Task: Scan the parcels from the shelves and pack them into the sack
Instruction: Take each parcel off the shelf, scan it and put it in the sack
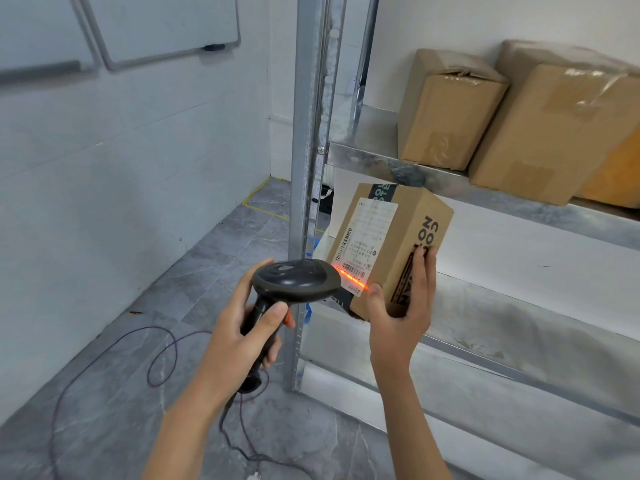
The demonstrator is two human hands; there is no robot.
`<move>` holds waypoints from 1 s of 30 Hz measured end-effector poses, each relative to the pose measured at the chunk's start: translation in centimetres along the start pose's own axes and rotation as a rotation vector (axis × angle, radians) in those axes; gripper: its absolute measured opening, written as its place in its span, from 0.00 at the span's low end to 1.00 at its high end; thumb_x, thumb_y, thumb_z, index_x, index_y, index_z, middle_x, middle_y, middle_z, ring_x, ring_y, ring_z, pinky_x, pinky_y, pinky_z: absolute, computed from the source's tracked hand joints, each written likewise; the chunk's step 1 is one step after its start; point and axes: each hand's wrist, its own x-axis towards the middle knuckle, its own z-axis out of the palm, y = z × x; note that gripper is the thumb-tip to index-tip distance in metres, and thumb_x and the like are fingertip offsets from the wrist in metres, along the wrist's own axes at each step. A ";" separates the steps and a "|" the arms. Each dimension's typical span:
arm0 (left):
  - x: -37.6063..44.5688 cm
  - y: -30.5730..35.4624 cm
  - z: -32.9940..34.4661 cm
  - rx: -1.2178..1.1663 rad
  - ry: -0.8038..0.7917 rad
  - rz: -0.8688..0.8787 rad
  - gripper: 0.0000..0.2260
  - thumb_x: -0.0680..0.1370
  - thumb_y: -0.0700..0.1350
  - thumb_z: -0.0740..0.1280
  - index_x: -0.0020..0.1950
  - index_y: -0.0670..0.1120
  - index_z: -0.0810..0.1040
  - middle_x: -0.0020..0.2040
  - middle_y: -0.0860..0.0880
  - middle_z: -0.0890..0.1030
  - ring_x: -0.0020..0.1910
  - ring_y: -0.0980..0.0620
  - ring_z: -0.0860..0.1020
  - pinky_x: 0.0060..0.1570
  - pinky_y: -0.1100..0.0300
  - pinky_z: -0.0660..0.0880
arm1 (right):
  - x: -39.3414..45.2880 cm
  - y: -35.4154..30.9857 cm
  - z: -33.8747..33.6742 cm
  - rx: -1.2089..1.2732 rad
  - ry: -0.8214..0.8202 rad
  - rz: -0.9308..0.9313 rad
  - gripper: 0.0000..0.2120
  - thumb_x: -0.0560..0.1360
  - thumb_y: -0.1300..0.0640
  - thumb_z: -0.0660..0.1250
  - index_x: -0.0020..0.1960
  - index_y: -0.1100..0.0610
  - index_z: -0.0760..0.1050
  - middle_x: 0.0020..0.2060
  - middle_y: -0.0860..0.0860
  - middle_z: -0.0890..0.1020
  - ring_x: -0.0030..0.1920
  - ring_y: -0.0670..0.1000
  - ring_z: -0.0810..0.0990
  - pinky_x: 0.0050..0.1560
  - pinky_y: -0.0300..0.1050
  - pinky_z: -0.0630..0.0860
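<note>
Near the middle of the frame, the person's right hand (401,306) is gripping a small cardboard parcel (391,244), with the thumb lying on the labelled face at its lower corner and the fingers curling up the side that is carrying black printed letters. The parcel is being held tilted in the air, in front of the edge of the metal shelf (519,206) and just right of the upright steel post (306,168). Its white shipping label (367,240) is facing up and to the left.

Just left of the parcel, the left hand (242,327) is wrapping tightly around the handle of a black barcode scanner (294,280), with the thumb resting on the front of the grip. The scanner's head is pointing right at the parcel, and an orange-red scan line (353,278) is glowing across the barcode at the lower end of the label, reaching as far as the right thumb. A dark cable (159,355) is trailing from the base of the handle and looping over the grey marbled floor (104,393) at the lower left of the frame.

At the upper right, three more brown boxes are sitting on the shelf: a smaller taped box (446,109) to the left, a larger taped box (554,133) touching its right side, and a third box (616,174) partly cut off by the frame's right edge. A whiteboard (156,26) is hanging on the white wall at the upper left. No sack is in view.
</note>
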 end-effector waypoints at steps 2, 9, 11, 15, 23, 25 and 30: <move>0.0 0.0 0.0 0.006 0.009 0.006 0.24 0.71 0.59 0.68 0.67 0.67 0.70 0.40 0.42 0.81 0.26 0.47 0.72 0.26 0.57 0.72 | 0.0 0.1 -0.1 -0.005 0.002 0.000 0.34 0.69 0.53 0.66 0.75 0.48 0.65 0.78 0.46 0.63 0.75 0.45 0.65 0.65 0.36 0.73; -0.3 -0.1 -0.1 0.001 0.019 0.005 0.27 0.71 0.59 0.68 0.70 0.65 0.69 0.40 0.42 0.81 0.26 0.47 0.72 0.26 0.56 0.72 | -0.1 0.3 -0.2 -0.007 -0.004 0.013 0.34 0.69 0.53 0.66 0.75 0.48 0.65 0.78 0.45 0.63 0.76 0.44 0.64 0.65 0.35 0.73; -0.4 -0.2 -0.1 -0.009 0.025 0.004 0.27 0.71 0.59 0.68 0.70 0.63 0.69 0.40 0.43 0.80 0.25 0.47 0.72 0.26 0.56 0.72 | -0.3 0.4 -0.2 -0.014 -0.017 0.012 0.34 0.69 0.53 0.66 0.75 0.47 0.65 0.78 0.45 0.63 0.76 0.44 0.64 0.64 0.33 0.72; -0.6 -0.2 -0.2 -0.034 0.037 0.006 0.27 0.72 0.59 0.68 0.71 0.59 0.69 0.40 0.44 0.80 0.24 0.47 0.71 0.25 0.57 0.70 | -0.6 0.4 -0.2 -0.014 -0.036 0.029 0.34 0.69 0.52 0.65 0.75 0.50 0.66 0.78 0.45 0.63 0.75 0.41 0.64 0.61 0.29 0.71; -0.7 -0.3 -0.2 -0.033 0.045 -0.001 0.28 0.72 0.58 0.68 0.72 0.57 0.68 0.40 0.44 0.80 0.24 0.47 0.71 0.25 0.57 0.71 | -0.9 1.0 -0.6 -0.026 -0.028 0.048 0.35 0.69 0.53 0.65 0.76 0.49 0.66 0.78 0.43 0.63 0.75 0.42 0.64 0.63 0.38 0.74; -0.3 -0.6 0.4 -0.023 0.036 -0.014 0.28 0.72 0.59 0.68 0.72 0.58 0.68 0.41 0.44 0.80 0.25 0.47 0.71 0.25 0.57 0.71 | -1.1 1.3 -1.3 -0.029 -0.020 0.075 0.35 0.69 0.54 0.66 0.76 0.49 0.66 0.77 0.42 0.63 0.75 0.41 0.64 0.61 0.39 0.75; 1.3 -1.9 3.6 -0.011 -0.069 -0.068 0.24 0.75 0.54 0.69 0.70 0.58 0.69 0.41 0.44 0.82 0.25 0.48 0.72 0.24 0.58 0.71 | -1.2 2.1 -5.2 -0.105 0.022 0.111 0.35 0.68 0.52 0.66 0.76 0.51 0.67 0.77 0.40 0.63 0.74 0.39 0.65 0.58 0.27 0.71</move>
